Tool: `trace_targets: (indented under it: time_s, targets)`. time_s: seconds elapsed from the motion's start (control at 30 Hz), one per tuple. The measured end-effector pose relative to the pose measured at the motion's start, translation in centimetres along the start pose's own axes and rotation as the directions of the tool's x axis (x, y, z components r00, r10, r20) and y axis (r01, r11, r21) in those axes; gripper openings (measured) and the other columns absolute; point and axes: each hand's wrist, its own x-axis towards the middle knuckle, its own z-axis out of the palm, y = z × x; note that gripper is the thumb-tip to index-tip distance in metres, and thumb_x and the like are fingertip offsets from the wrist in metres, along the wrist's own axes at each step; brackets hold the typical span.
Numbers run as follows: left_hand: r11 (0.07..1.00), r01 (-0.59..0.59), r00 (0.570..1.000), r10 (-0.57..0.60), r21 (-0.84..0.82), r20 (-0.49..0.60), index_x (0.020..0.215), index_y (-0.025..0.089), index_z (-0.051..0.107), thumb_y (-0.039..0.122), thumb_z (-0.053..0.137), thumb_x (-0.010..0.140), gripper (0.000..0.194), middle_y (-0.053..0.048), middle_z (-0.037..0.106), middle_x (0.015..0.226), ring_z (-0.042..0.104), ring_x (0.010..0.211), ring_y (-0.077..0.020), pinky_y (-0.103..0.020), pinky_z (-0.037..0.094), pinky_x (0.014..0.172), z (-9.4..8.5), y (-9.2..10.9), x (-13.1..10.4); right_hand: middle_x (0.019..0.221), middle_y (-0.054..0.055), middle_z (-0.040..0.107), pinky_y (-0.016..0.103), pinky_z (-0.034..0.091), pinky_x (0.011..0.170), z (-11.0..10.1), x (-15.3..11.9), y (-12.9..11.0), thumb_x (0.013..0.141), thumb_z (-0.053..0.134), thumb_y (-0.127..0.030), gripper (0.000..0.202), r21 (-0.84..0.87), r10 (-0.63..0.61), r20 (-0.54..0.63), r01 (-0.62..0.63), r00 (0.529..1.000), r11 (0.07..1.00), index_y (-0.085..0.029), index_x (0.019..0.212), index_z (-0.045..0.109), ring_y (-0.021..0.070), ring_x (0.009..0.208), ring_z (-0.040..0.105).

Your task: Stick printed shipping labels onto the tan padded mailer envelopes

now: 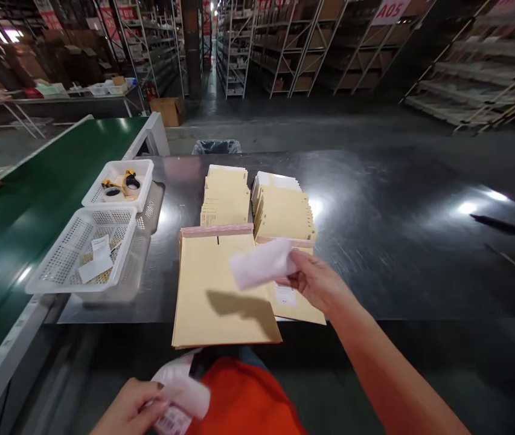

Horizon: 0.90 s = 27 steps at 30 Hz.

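Note:
My right hand point(314, 278) is closed on a pale slip of paper point(259, 266), blurred by motion, above a stack of yellow kraft envelopes point(212, 296). Its shadow falls on the top envelope, whose pinkish flap strip lies at the far end. Low at the front, my left hand point(137, 408) pinches a strip of printed labels point(175, 417), partly curled, with a barcode showing. Partly under the right hand lies another envelope point(305, 311) bearing a white printed label point(285, 295). Behind are two fanned rows of envelopes, a left row point(227, 196) and a right row point(284, 211).
On the dark table point(388, 254), at left, stand two white baskets: one point(124, 275) with paper scraps, the other point(146, 187) with tape dispensers point(124, 184). A green conveyor point(53, 187) runs along the left. A black object point(499, 225) lies far right. Behind the table is a lined bin point(216, 147).

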Motion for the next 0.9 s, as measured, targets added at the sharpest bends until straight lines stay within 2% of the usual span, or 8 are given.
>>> trace_targets:
  time_s: [0.1, 0.2, 0.27, 0.47, 0.67, 0.73, 0.83, 0.9]
  targets:
    - [0.981, -0.191, 0.977, 0.19, -0.009, -0.097, 0.085, 0.026, 0.077, 0.033, 0.057, 0.082, 0.022, -0.007, 0.074, 0.102, 0.067, 0.094, -0.0255, -0.032, 0.053, 0.083, 0.6, -0.9, -0.1, 0.106, 0.006, 0.068, 0.046, 0.049, 0.096, 1.9, -0.9, 1.6, 0.089, 0.05, -0.043, 0.029, -0.273, -0.432, -0.008, 0.414, 0.902, 0.869, -0.022, 0.1, 0.068, 0.023, 0.106, 0.06]
    - [0.888, -0.412, 0.901, 0.43, 0.205, -0.053, 0.087, 0.026, 0.075, 0.017, 0.051, 0.081, 0.026, -0.005, 0.054, 0.137, 0.045, 0.129, -0.029, -0.048, 0.034, 0.108, 2.2, 0.3, 2.4, 0.122, 0.009, 0.062, 0.046, 0.044, 0.102, 4.9, -2.6, 6.8, 0.092, 0.047, -0.029, 0.027, -0.549, -0.591, 0.346, 0.668, 0.728, 0.502, -0.022, 0.108, 0.067, 0.0243, 0.122, 0.05]
    - [0.818, -0.397, 0.909, 0.412, 0.416, 0.057, 0.088, 0.028, 0.074, 0.006, 0.049, 0.074, 0.036, -0.002, 0.049, 0.141, 0.035, 0.136, -0.0306, -0.06, 0.019, 0.111, 3.2, 1.0, 4.6, 0.122, 0.012, 0.062, 0.043, 0.047, 0.099, 5.8, -3.8, 10.2, 0.092, 0.047, -0.024, 0.027, -0.617, -0.51, 0.532, 0.722, 0.676, 0.314, -0.019, 0.108, 0.067, 0.0251, 0.123, 0.049]
    - [0.821, -0.237, 0.971, 0.193, 0.519, 0.139, 0.108, 0.029, 0.068, -0.003, 0.045, 0.069, 0.056, -0.001, 0.04, 0.147, 0.025, 0.14, -0.0308, -0.062, 0.022, 0.111, 4.8, -0.6, 7.4, 0.143, 0.012, 0.043, 0.062, 0.027, 0.105, 6.3, -4.3, 11.5, 0.084, 0.054, -0.052, 0.054, -0.756, -0.076, 0.638, 0.642, 0.766, 0.124, -0.021, 0.128, 0.054, 0.0371, 0.131, 0.036]
    - [0.863, -0.218, 0.975, 0.215, 0.455, 0.059, 0.138, 0.024, 0.042, -0.002, 0.044, 0.071, 0.072, -0.005, 0.038, 0.148, 0.017, 0.142, -0.0275, -0.058, 0.018, 0.114, 5.3, -1.7, 7.8, 0.151, 0.017, 0.026, 0.053, 0.016, 0.112, 9.7, 2.8, 10.9, 0.09, 0.039, -0.053, 0.07, -0.824, -0.158, 0.555, 0.565, 0.817, 0.03, -0.008, 0.143, 0.032, 0.0307, 0.14, 0.021]
    - [0.896, -0.167, 0.984, 0.178, 0.411, 0.012, 0.14, 0.021, 0.039, 0.001, 0.043, 0.075, 0.068, -0.007, 0.038, 0.148, 0.018, 0.142, -0.026, -0.056, 0.019, 0.115, 5.6, -2.0, 8.1, 0.152, 0.019, 0.021, 0.058, 0.01, 0.112, 9.3, 1.9, 12.0, 0.087, 0.04, -0.058, 0.078, -0.79, -0.185, 0.606, 0.612, 0.774, -0.03, -0.006, 0.145, 0.026, 0.0338, 0.141, 0.015]
    - [0.934, -0.13, 0.987, 0.154, 0.332, -0.046, 0.142, 0.019, 0.035, 0.007, 0.045, 0.077, 0.066, -0.01, 0.037, 0.148, 0.022, 0.141, -0.0241, -0.053, 0.021, 0.115, 5.8, -2.3, 8.3, 0.152, 0.02, 0.018, 0.064, 0.006, 0.11, 7.6, -2.1, 13.5, 0.083, 0.045, -0.057, 0.086, -0.618, -0.118, 0.785, 0.782, 0.608, -0.087, -0.005, 0.147, 0.019, 0.0365, 0.141, 0.008]
    - [0.938, -0.137, 0.982, 0.17, 0.318, -0.08, 0.142, 0.019, 0.035, 0.009, 0.047, 0.078, 0.066, -0.011, 0.038, 0.148, 0.025, 0.14, -0.024, -0.053, 0.022, 0.114, 5.6, -2.2, 7.8, 0.152, 0.019, 0.02, 0.065, 0.008, 0.109, 6.5, -4.0, 13.8, 0.084, 0.048, -0.048, 0.08, -0.581, -0.081, 0.813, 0.812, 0.576, -0.058, -0.008, 0.147, 0.019, 0.036, 0.141, 0.009]
